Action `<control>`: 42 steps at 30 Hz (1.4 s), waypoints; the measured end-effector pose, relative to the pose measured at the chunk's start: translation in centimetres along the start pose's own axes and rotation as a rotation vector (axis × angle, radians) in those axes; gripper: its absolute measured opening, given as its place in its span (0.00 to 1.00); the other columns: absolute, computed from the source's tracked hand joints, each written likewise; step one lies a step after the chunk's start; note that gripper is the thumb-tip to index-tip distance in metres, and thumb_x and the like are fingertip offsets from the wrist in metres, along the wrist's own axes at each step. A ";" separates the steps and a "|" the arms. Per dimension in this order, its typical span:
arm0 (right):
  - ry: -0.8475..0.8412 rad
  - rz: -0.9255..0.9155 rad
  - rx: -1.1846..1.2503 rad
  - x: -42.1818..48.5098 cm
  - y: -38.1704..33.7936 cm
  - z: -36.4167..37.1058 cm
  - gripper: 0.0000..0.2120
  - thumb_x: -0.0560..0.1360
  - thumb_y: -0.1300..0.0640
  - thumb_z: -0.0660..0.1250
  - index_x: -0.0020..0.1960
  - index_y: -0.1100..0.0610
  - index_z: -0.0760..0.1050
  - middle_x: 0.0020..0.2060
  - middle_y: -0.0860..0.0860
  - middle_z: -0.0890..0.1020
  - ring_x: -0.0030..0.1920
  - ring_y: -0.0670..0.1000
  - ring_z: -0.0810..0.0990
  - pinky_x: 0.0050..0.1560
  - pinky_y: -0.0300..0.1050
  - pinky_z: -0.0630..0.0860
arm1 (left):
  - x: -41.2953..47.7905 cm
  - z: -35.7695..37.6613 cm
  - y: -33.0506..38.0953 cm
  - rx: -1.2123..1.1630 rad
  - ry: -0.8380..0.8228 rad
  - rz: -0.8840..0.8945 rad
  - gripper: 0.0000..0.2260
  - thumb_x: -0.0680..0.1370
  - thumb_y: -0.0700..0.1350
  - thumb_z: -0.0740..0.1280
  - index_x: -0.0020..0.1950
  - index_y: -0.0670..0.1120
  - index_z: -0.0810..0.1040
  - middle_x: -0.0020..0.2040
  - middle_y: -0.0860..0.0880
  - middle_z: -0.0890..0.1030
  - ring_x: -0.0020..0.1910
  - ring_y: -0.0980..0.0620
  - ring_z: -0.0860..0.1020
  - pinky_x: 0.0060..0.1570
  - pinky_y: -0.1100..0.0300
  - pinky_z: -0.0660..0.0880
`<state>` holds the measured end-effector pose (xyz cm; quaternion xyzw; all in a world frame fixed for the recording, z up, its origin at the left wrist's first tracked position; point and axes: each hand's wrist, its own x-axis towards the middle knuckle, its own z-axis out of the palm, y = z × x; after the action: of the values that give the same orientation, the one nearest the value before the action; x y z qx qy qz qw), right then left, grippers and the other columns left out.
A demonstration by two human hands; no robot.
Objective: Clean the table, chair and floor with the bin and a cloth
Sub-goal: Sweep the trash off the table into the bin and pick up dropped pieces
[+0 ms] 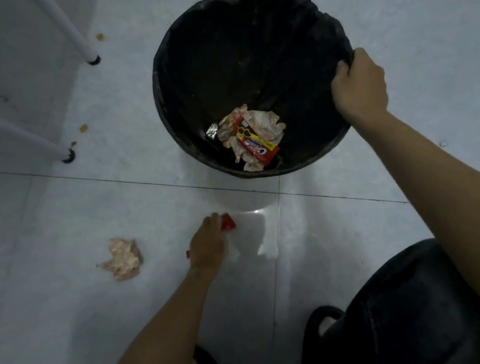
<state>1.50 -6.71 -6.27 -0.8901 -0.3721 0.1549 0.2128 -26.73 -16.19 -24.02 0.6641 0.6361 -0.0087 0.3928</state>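
Just below the bin (pixel 185 66), the left hand (pixel 206 245) pinches a red wrapper (pixel 228 223); the right hand (pixel 359 84) grips the rim. Lifting cleanly should avoid tearing.

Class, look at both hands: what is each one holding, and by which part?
The right hand grips the black bin by its lined rim. The left hand closes on a red wrapper on the floor, covering its middle; both ends poke out.
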 end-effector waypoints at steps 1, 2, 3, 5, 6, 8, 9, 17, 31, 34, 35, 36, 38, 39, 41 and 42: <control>-0.001 0.001 -0.004 0.0 -0.1 -0.1 0.16 0.81 0.54 0.51 0.62 0.62 0.67 0.60 0.61 0.74 0.60 0.62 0.73 0.51 0.49 0.68 | -0.2 -0.7 -0.3 -0.157 0.099 -0.114 0.12 0.80 0.47 0.53 0.54 0.51 0.75 0.53 0.47 0.79 0.53 0.46 0.77 0.56 0.49 0.74; -0.003 0.006 -0.008 0.0 -0.2 -0.1 0.16 0.81 0.54 0.51 0.62 0.62 0.67 0.61 0.61 0.74 0.60 0.62 0.72 0.53 0.50 0.68 | -0.4 -1.5 -0.8 -0.202 0.195 -0.190 0.10 0.80 0.47 0.53 0.54 0.51 0.73 0.52 0.46 0.79 0.51 0.45 0.77 0.54 0.49 0.74; -0.005 0.007 -0.011 0.0 -0.3 -0.1 0.16 0.81 0.54 0.51 0.62 0.62 0.67 0.61 0.61 0.73 0.61 0.62 0.72 0.53 0.51 0.69 | -0.5 -2.4 -1.5 -0.211 0.282 -0.237 0.09 0.80 0.46 0.54 0.57 0.49 0.71 0.50 0.45 0.79 0.49 0.44 0.77 0.52 0.50 0.74; -0.009 0.009 -0.013 0.1 -0.4 0.0 0.16 0.81 0.54 0.51 0.63 0.62 0.66 0.61 0.61 0.73 0.61 0.63 0.72 0.54 0.52 0.69 | -0.1 -4.2 -4.2 -0.192 0.471 -0.327 0.13 0.80 0.41 0.56 0.64 0.43 0.68 0.51 0.41 0.77 0.50 0.42 0.77 0.53 0.48 0.73; -0.010 0.010 -0.012 0.0 -0.5 0.1 0.16 0.81 0.54 0.51 0.63 0.62 0.66 0.61 0.62 0.73 0.61 0.63 0.72 0.53 0.51 0.69 | 0.3 -5.0 -5.7 -0.148 0.551 -0.388 0.15 0.79 0.39 0.57 0.66 0.41 0.68 0.54 0.38 0.77 0.53 0.39 0.76 0.55 0.47 0.71; -0.008 0.013 -0.010 -0.1 -0.6 0.1 0.16 0.81 0.54 0.51 0.63 0.63 0.66 0.61 0.62 0.73 0.60 0.63 0.72 0.53 0.52 0.69 | 1.0 -6.0 -8.5 0.000 0.601 -0.555 0.19 0.79 0.38 0.59 0.70 0.40 0.66 0.62 0.33 0.71 0.61 0.34 0.70 0.59 0.42 0.67; -0.005 0.014 -0.011 -0.1 -0.6 0.1 0.16 0.81 0.54 0.51 0.63 0.63 0.66 0.61 0.62 0.73 0.61 0.63 0.72 0.53 0.52 0.68 | 1.2 -6.2 -9.6 0.042 0.573 -0.635 0.21 0.79 0.39 0.60 0.72 0.42 0.64 0.66 0.34 0.67 0.64 0.33 0.66 0.61 0.39 0.65; 0.031 0.005 -0.002 -0.5 -0.6 0.4 0.16 0.81 0.55 0.51 0.63 0.64 0.66 0.61 0.62 0.73 0.60 0.62 0.72 0.53 0.51 0.68 | 0.7 -3.7 -9.6 0.018 0.367 -0.722 0.21 0.78 0.46 0.64 0.67 0.39 0.66 0.67 0.35 0.64 0.63 0.34 0.65 0.59 0.40 0.68; 0.007 0.009 0.043 -1.1 -1.1 0.1 0.15 0.81 0.55 0.52 0.60 0.65 0.67 0.58 0.65 0.75 0.58 0.66 0.73 0.53 0.56 0.70 | 2.2 -13.2 6.9 -0.726 1.015 -0.098 0.15 0.78 0.54 0.56 0.39 0.47 0.76 0.31 0.52 0.76 0.31 0.52 0.72 0.33 0.60 0.63; -0.011 0.007 0.040 -1.4 -1.1 -0.1 0.15 0.81 0.55 0.51 0.60 0.65 0.66 0.57 0.66 0.75 0.57 0.66 0.74 0.51 0.54 0.70 | 1.8 -16.5 13.3 -0.720 1.052 0.241 0.14 0.76 0.57 0.53 0.37 0.50 0.69 0.28 0.57 0.69 0.28 0.55 0.69 0.31 0.62 0.65; -0.015 0.003 0.039 -1.4 -1.1 -0.2 0.15 0.81 0.56 0.51 0.60 0.65 0.66 0.57 0.66 0.75 0.56 0.66 0.74 0.49 0.53 0.69 | 1.4 -17.2 15.4 -0.657 1.063 0.340 0.13 0.76 0.56 0.54 0.38 0.50 0.68 0.28 0.57 0.68 0.28 0.58 0.68 0.30 0.69 0.63; -0.015 -0.002 0.041 -1.4 -1.1 -0.4 0.15 0.81 0.56 0.51 0.60 0.65 0.66 0.57 0.66 0.75 0.56 0.66 0.74 0.48 0.52 0.68 | 1.2 -17.7 17.5 -0.587 1.055 0.425 0.11 0.77 0.55 0.56 0.40 0.50 0.67 0.29 0.58 0.68 0.28 0.62 0.67 0.30 0.72 0.63; -0.023 -0.006 0.044 -1.4 -1.0 -0.3 0.14 0.81 0.56 0.51 0.60 0.65 0.66 0.56 0.66 0.76 0.55 0.66 0.75 0.46 0.50 0.67 | 1.5 -17.5 20.6 -0.388 0.941 0.509 0.10 0.77 0.55 0.59 0.43 0.49 0.67 0.34 0.57 0.69 0.31 0.62 0.68 0.32 0.73 0.63; -0.025 -0.006 0.046 -1.3 -0.9 -0.4 0.14 0.81 0.56 0.51 0.60 0.65 0.66 0.56 0.66 0.76 0.55 0.66 0.75 0.45 0.50 0.67 | 2.1 -17.0 21.6 -0.254 0.845 0.507 0.10 0.78 0.55 0.60 0.44 0.49 0.68 0.38 0.55 0.71 0.33 0.59 0.69 0.32 0.71 0.61; -0.036 -0.001 0.049 -1.3 -0.8 -0.3 0.14 0.81 0.55 0.51 0.60 0.64 0.65 0.55 0.65 0.76 0.54 0.65 0.75 0.44 0.49 0.66 | 4.1 -15.4 22.3 -0.028 0.632 0.453 0.11 0.78 0.54 0.60 0.49 0.47 0.69 0.46 0.50 0.73 0.41 0.52 0.73 0.37 0.62 0.63; -0.040 0.002 0.048 -1.3 -0.7 -0.3 0.14 0.81 0.55 0.51 0.60 0.64 0.65 0.55 0.65 0.76 0.54 0.65 0.76 0.44 0.49 0.66 | 5.0 -14.6 22.3 0.055 0.533 0.410 0.10 0.78 0.52 0.60 0.52 0.46 0.70 0.50 0.48 0.73 0.45 0.48 0.75 0.40 0.59 0.64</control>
<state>0.31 -7.32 -5.50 -0.8819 -0.3715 0.1818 0.2264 -13.92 -1.59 -5.13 0.7674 0.5692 0.2271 0.1884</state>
